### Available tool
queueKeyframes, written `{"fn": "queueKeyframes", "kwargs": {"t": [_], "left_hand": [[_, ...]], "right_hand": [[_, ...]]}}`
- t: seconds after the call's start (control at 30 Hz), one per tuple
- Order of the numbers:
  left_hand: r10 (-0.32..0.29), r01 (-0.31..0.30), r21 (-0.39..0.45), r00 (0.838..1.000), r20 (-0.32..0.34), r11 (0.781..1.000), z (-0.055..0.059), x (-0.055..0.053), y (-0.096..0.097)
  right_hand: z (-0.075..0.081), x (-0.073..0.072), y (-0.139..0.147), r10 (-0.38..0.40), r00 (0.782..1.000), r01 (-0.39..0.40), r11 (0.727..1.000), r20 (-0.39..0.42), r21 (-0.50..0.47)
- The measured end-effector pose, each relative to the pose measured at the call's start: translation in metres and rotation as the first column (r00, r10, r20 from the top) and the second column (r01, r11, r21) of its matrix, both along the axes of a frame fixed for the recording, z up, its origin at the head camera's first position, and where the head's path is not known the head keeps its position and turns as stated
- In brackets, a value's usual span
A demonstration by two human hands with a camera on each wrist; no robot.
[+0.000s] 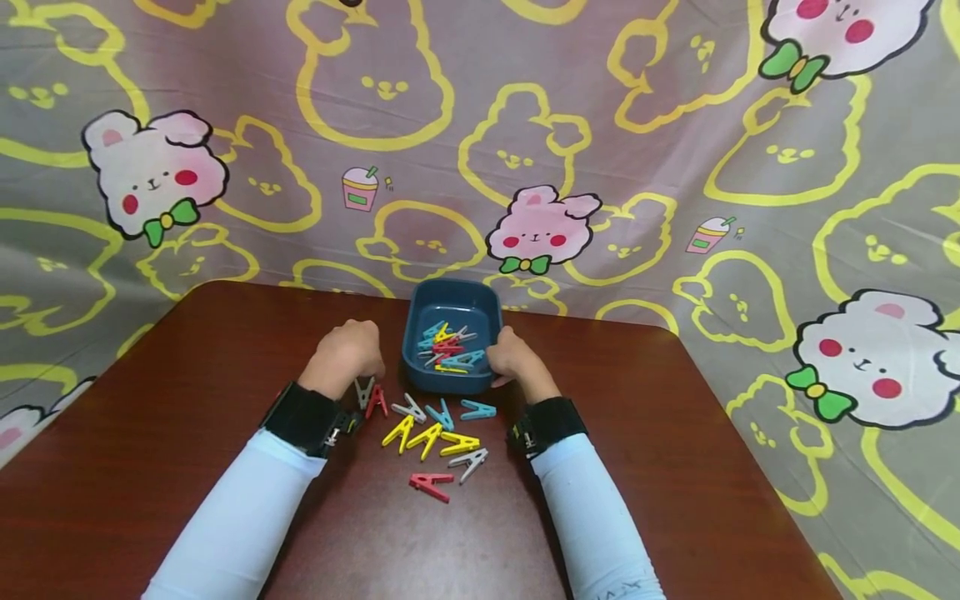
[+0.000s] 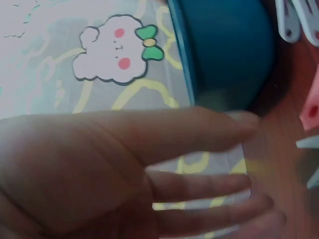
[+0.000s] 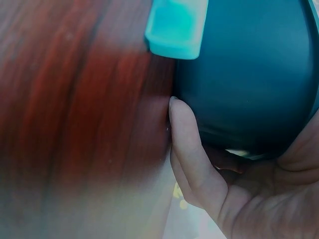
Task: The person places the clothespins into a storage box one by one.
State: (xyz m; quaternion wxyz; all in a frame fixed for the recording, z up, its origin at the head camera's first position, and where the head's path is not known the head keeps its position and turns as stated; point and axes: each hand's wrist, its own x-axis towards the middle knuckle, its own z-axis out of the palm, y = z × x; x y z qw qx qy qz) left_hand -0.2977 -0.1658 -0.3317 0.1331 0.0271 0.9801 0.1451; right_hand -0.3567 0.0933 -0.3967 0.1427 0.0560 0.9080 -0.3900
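Note:
A dark blue plastic box (image 1: 450,382) stands near the back of the table with several coloured clothespins (image 1: 450,346) inside. My right hand (image 1: 513,358) holds the box at its front right corner; in the right wrist view its fingers (image 3: 187,134) lie along the wall. Left of the box, my left hand (image 1: 347,354) hovers low over the table. Seen from the left wrist, its fingers (image 2: 199,186) are loosely extended with nothing between them. Below that hand lie a grey clothespin (image 1: 363,392) and a red clothespin (image 1: 377,401).
In front of the box, several loose clothespins are spread on the brown table (image 1: 637,467): yellow clothespins (image 1: 425,440), light blue clothespins (image 1: 477,409), a grey clothespin (image 1: 468,462) and a red clothespin (image 1: 431,486). A patterned cloth (image 1: 420,75) hangs behind the table.

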Motion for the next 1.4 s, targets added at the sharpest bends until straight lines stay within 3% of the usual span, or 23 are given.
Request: {"fn": "queueKeyframes", "kwargs": {"t": [0.17,0.27,0.33,0.47,0.53,0.63,0.73,0.97,1.2,1.4], "left_hand": [[0.056,-0.054,-0.040,0.997,0.044,0.998,-0.006,-0.001,-0.001],[0.071,-0.066,-0.057,0.994,0.087,0.996,-0.017,-0.011,-0.004],[0.070,-0.062,-0.075,0.991,0.116,0.995,-0.038,-0.030,-0.009],[0.050,-0.032,-0.115,0.986,0.159,0.993,-0.099,-0.089,-0.028],[0.041,-0.018,-0.128,0.984,0.175,0.992,-0.124,-0.114,-0.034],[0.012,0.011,-0.127,0.984,0.180,0.992,-0.141,-0.130,-0.039],[-0.005,0.025,-0.131,0.988,0.154,0.991,-0.144,-0.132,-0.037],[-0.053,0.064,-0.104,0.993,0.105,0.993,-0.139,-0.122,-0.034],[-0.035,0.043,-0.070,0.993,0.109,0.997,-0.131,-0.113,-0.040],[-0.035,0.043,-0.067,0.992,0.121,0.997,-0.137,-0.121,-0.044]], "right_hand": [[0.001,0.002,0.001,0.011,1.000,-0.011,1.000,0.006,-0.001],[0.002,0.001,0.002,0.019,1.000,-0.019,1.000,0.010,0.004],[0.001,0.000,0.002,0.022,1.000,-0.022,1.000,0.012,0.010],[0.002,0.001,0.002,0.021,1.000,-0.021,1.000,0.010,0.012],[0.002,0.001,0.002,0.019,1.000,-0.019,1.000,0.011,0.006],[0.002,0.003,0.001,0.012,1.000,-0.012,1.000,0.012,-0.005],[0.003,0.003,0.001,0.008,1.000,-0.008,1.000,0.006,-0.004],[0.004,0.003,0.002,0.006,1.000,-0.006,1.000,0.011,0.004],[0.003,0.003,0.003,0.027,1.000,-0.027,1.000,0.004,0.000],[0.003,0.005,0.003,0.025,1.000,-0.025,1.000,0.002,0.002]]}}
